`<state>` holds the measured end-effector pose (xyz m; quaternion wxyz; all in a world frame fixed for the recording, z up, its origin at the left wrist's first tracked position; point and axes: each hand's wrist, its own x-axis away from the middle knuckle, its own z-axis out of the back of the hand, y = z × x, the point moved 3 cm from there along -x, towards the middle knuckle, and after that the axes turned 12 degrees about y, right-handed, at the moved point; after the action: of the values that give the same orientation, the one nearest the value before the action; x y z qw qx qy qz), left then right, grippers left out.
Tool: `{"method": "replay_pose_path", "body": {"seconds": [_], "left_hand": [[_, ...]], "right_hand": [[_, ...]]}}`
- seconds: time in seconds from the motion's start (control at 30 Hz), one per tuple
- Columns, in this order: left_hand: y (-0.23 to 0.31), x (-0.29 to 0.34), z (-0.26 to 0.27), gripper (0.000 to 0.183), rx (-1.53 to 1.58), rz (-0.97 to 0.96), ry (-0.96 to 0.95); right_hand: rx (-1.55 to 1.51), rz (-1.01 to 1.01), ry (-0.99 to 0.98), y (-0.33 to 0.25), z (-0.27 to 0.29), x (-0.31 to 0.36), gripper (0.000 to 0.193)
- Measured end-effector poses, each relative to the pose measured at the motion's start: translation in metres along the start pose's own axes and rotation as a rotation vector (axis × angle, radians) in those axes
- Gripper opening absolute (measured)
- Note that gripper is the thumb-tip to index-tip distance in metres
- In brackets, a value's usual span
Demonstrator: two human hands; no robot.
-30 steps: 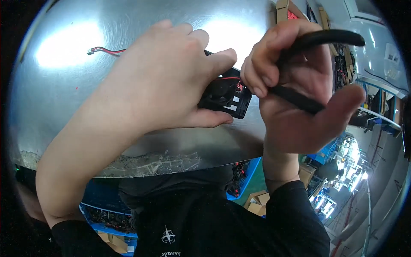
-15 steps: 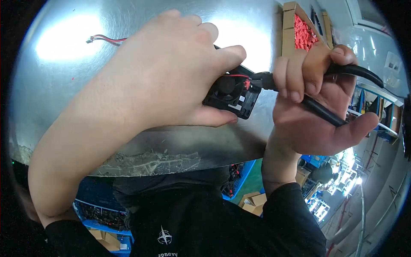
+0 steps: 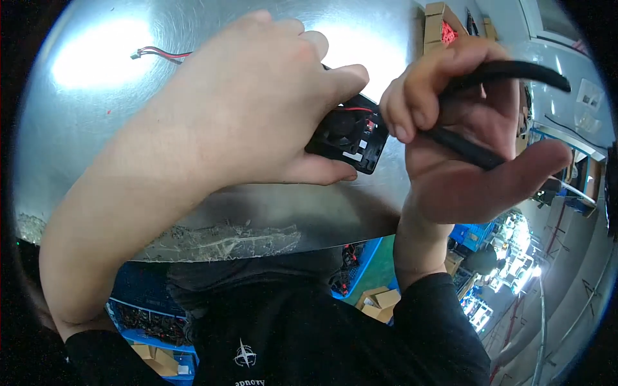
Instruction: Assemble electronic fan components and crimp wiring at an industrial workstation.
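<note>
Cardboard walls of a box beyond my right hand hold something red; one blue crate at lower left contains dark tangled parts, another blue crate under the table black and red pieces. Inside the black housing sit a small fan and a red wire. Half a second ago my right hand was farther right, its tool's head showing over the housing; now my fingers hide that head, curled around black handles, thumb splayed. The housing lies under my left hand, pinched between thumb and forefinger.
</note>
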<state>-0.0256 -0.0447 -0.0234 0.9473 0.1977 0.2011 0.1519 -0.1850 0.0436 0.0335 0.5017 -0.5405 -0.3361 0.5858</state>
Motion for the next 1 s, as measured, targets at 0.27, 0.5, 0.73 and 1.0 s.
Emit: {"method": "replay_pose_path", "body": {"seconds": [0.27, 0.5, 0.73, 1.0], "left_hand": [[0.019, 0.015, 0.007, 0.077, -0.118, 0.042, 0.243], [0.008, -0.001, 0.002, 0.079, -0.052, 0.049, 0.114], [-0.006, -0.011, -0.003, 0.076, 0.059, -0.103, 0.152], [-0.009, -0.024, 0.003, 0.074, 0.074, -0.224, 0.211]], "right_hand": [[-0.382, -0.154, 0.253, 0.005, -0.003, 0.001, 0.079], [-0.347, -0.130, 0.113, 0.012, 0.000, 0.007, 0.074], [-0.480, -0.223, 0.032, 0.017, 0.004, -0.001, 0.071], [-0.403, -0.101, -0.091, 0.019, 0.014, -0.006, 0.061]]}}
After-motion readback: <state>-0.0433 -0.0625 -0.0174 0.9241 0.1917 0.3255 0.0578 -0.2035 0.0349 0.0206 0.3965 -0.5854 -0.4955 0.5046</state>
